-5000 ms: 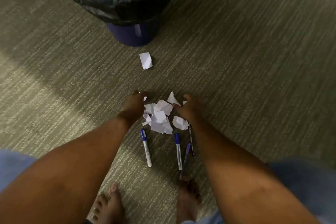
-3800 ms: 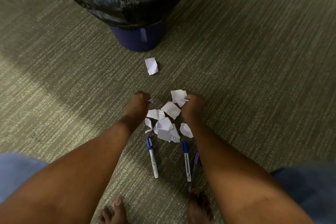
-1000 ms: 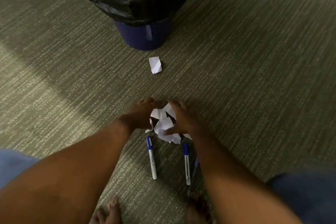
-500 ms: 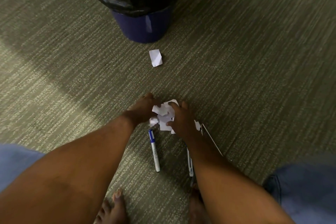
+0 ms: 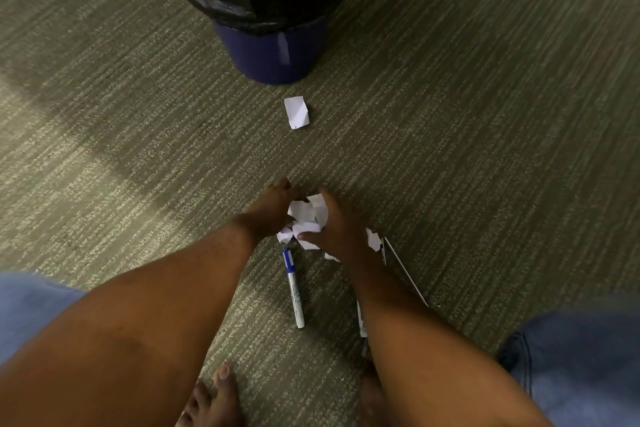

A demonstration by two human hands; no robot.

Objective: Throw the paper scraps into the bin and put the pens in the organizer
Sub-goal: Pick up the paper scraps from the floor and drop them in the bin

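From the head camera, the left hand (image 5: pixel 268 210) and the right hand (image 5: pixel 334 227) press together around the paper scraps (image 5: pixel 306 218) on the carpet (image 5: pixel 485 149), probably to lift all at once. One loose scrap (image 5: pixel 296 112) lies before the bin (image 5: pixel 270 55); a blue-capped pen (image 5: pixel 293 286) waits beside.

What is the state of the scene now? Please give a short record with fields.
surface: carpet
bin: black-lined bin, far side
left hand: closed on paper bundle
right hand: closed on same bundle
loose scrap: alone, near bin
small scrap: beside right wrist
blue-capped marker: on carpet
thin pen: on carpet
organizer: not visible
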